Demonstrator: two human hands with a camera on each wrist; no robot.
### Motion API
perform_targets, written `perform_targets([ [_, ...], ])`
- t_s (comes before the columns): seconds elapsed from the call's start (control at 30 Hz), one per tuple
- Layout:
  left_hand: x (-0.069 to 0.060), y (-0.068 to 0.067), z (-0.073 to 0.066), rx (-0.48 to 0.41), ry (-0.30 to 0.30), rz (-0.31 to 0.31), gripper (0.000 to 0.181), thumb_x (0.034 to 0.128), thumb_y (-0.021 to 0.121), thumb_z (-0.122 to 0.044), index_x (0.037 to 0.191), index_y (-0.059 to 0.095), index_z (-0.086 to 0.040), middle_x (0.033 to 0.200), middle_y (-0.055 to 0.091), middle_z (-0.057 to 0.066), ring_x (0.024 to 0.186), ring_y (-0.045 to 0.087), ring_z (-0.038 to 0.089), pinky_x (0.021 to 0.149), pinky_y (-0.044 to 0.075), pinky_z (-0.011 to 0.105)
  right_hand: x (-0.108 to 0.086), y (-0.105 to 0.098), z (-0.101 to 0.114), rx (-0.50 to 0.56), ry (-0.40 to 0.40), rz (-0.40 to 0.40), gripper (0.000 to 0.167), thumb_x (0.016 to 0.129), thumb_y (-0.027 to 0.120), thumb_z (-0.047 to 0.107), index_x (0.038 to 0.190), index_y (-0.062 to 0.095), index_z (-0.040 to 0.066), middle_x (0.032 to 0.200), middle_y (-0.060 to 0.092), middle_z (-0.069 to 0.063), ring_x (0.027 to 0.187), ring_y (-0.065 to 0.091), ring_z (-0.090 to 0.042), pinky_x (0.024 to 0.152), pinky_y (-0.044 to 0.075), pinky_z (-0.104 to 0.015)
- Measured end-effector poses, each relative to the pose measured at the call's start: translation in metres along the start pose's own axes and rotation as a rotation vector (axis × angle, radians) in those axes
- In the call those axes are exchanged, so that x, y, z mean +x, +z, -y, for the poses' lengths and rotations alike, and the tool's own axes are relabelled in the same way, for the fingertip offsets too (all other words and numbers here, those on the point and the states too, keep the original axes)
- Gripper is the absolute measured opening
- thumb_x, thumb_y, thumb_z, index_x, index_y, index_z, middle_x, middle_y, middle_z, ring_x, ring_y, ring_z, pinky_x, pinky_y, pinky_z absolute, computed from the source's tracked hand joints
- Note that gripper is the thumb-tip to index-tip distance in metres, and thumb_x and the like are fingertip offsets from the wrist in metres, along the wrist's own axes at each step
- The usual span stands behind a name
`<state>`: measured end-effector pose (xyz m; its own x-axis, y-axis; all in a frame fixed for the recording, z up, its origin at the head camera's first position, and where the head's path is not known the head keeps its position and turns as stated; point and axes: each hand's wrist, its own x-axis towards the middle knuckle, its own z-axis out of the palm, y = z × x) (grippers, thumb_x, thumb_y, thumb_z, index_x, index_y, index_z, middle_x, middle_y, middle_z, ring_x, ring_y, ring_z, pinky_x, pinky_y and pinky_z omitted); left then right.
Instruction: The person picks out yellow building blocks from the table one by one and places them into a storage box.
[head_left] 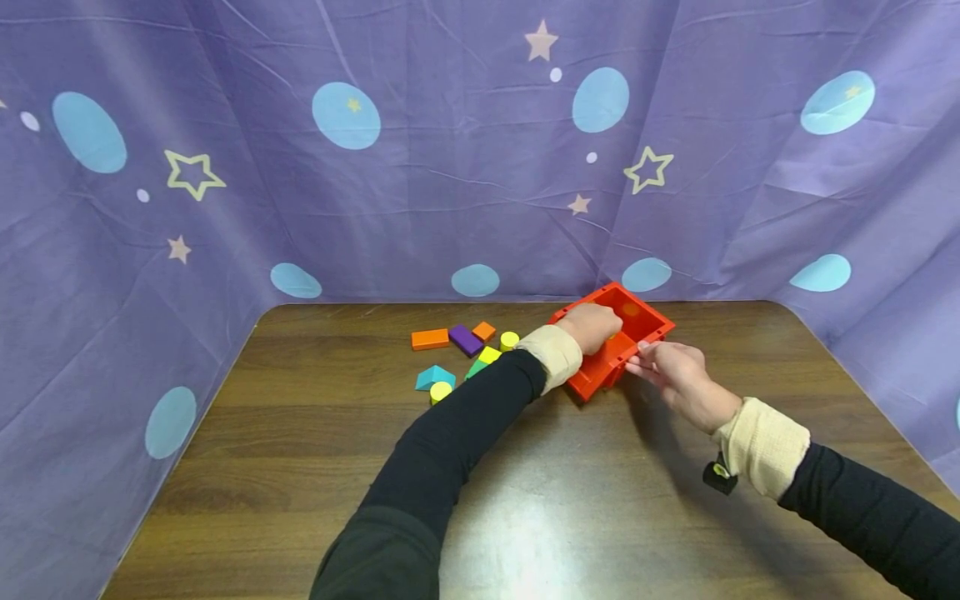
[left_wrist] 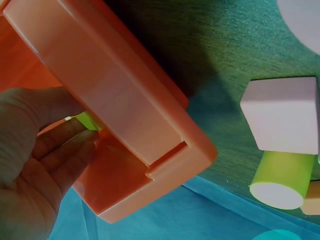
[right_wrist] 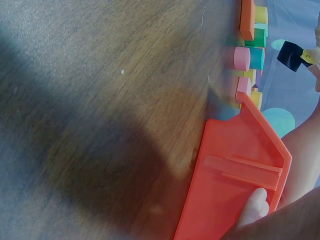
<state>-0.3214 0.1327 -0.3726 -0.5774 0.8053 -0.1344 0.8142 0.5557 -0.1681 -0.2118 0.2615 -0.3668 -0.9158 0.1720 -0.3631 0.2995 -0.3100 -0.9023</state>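
Note:
A red plastic bin (head_left: 595,379) stands at the back right of the table, turned at an angle. My left hand (head_left: 592,327) reaches over its left wall into it. In the left wrist view, thumb and fingers of the left hand (left_wrist: 37,150) pinch a yellow-green block (left_wrist: 89,121), mostly hidden by the fingers and the bin wall. My right hand (head_left: 678,379) grips the bin's near right rim. In the right wrist view, the right hand's thumb (right_wrist: 254,206) lies against the bin's outer wall (right_wrist: 215,150).
Left of the bin lie several blocks: an orange bar (head_left: 430,339), a purple block (head_left: 466,341), a small orange block (head_left: 483,332), yellow cylinders (head_left: 440,392) and a blue block (head_left: 433,377). The left forearm covers part of this group. A purple curtain (head_left: 405,208) hangs behind the table.

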Motion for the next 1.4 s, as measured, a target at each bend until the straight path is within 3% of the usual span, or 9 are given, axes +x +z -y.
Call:
perform_targets([
  [0.3, -0.008, -0.011, 0.0, 0.032, 0.013, -0.021, 0.019, 0.0977, 0.061, -0.006, 0.11, 0.073, -0.014, 0.104, 0.071, 0.001, 0.095, 0.064, 0.015, 0.086, 0.05, 0.026, 0.001, 0.001, 0.001, -0.026, 0.002, 0.004, 0.018, 0.096, 0.043, -0.011, 0.093, 0.059, -0.002, 0.073, 0.062, -0.003, 0.064, 0.067, -0.013, 0.069, 0.06, -0.027],
  [0.5, -0.017, -0.022, 0.003, 0.001, 0.021, -0.048, 0.015, 0.0944, 0.064, -0.007, 0.105, 0.073, -0.013, 0.1, 0.069, 0.001, 0.09, 0.062, 0.016, 0.085, 0.052, 0.03, 0.001, 0.001, 0.001, -0.037, 0.011, -0.005, 0.014, 0.097, 0.043, -0.01, 0.099, 0.056, -0.004, 0.073, 0.063, -0.002, 0.064, 0.067, -0.012, 0.07, 0.06, -0.027],
  [0.77, -0.035, -0.04, 0.015, -0.001, 0.029, -0.06, 0.019, 0.0916, 0.07, -0.018, 0.11, 0.071, -0.011, 0.105, 0.069, 0.002, 0.094, 0.062, 0.018, 0.089, 0.051, 0.031, 0.003, 0.0, 0.0, -0.052, 0.031, -0.022, 0.015, 0.097, 0.043, -0.009, 0.108, 0.053, -0.005, 0.076, 0.063, -0.002, 0.066, 0.067, -0.012, 0.073, 0.06, -0.028],
  [1.0, -0.053, -0.051, 0.023, 0.003, 0.002, -0.079, 0.02, 0.0931, 0.067, -0.014, 0.111, 0.074, -0.012, 0.104, 0.071, 0.003, 0.095, 0.066, 0.02, 0.092, 0.053, 0.035, 0.003, 0.0, 0.001, -0.062, 0.046, -0.041, 0.015, 0.097, 0.044, -0.008, 0.109, 0.052, -0.004, 0.077, 0.062, -0.002, 0.067, 0.067, -0.012, 0.074, 0.06, -0.028],
  [1.17, -0.065, -0.053, 0.035, -0.02, -0.027, -0.122, 0.019, 0.0941, 0.062, -0.008, 0.107, 0.074, -0.013, 0.102, 0.073, 0.003, 0.094, 0.068, 0.021, 0.09, 0.055, 0.037, 0.004, 0.001, 0.001, -0.056, 0.051, -0.038, 0.016, 0.098, 0.044, -0.008, 0.112, 0.051, -0.005, 0.077, 0.062, -0.002, 0.066, 0.067, -0.012, 0.074, 0.06, -0.028],
  [1.4, -0.079, -0.044, 0.055, -0.076, -0.053, -0.188, 0.018, 0.0943, 0.064, -0.012, 0.107, 0.077, -0.013, 0.097, 0.074, 0.002, 0.094, 0.069, 0.021, 0.09, 0.055, 0.038, 0.003, 0.001, 0.0, -0.044, 0.045, -0.032, 0.017, 0.098, 0.044, -0.009, 0.113, 0.051, -0.005, 0.076, 0.063, -0.002, 0.066, 0.067, -0.012, 0.073, 0.06, -0.028],
])
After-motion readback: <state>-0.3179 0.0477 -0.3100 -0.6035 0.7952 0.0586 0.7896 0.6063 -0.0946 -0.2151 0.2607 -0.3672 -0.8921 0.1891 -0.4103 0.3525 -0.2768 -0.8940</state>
